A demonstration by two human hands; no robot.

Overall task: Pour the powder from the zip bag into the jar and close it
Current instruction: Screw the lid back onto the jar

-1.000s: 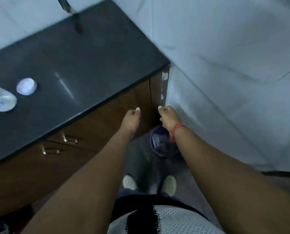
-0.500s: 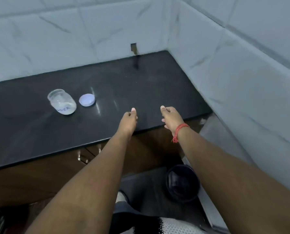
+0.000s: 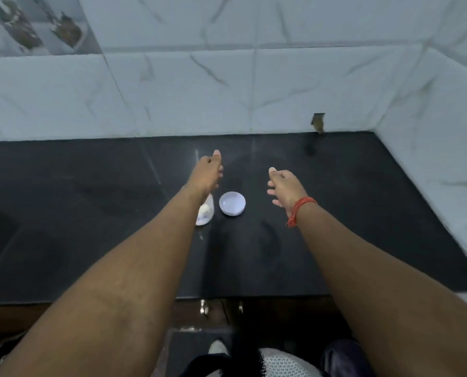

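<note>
Two bare hands reach out above a glossy black stone countertop [image 3: 91,213], neither holding anything.

The left hand [image 3: 206,172] has loosely curled fingers, thumb raised; its wrist hides most of the clear glass jar with white powder [image 3: 206,213] standing on the counter. The round white plastic lid [image 3: 232,203] lies just beside the jar, apart from it. The right hand [image 3: 285,186], red thread bracelet [image 3: 299,209] at the wrist, hovers with fingers slightly spread.

arms: both bare, no sleeves | right wrist: thin red-orange thread bracelet [image 3: 299,210], knotted, loose ends hanging | torso: white mesh-knit top with black patches [image 3: 278,363] | foot: pale light-coloured shoe [image 3: 218,347] | rings, watch: unclear
</note>
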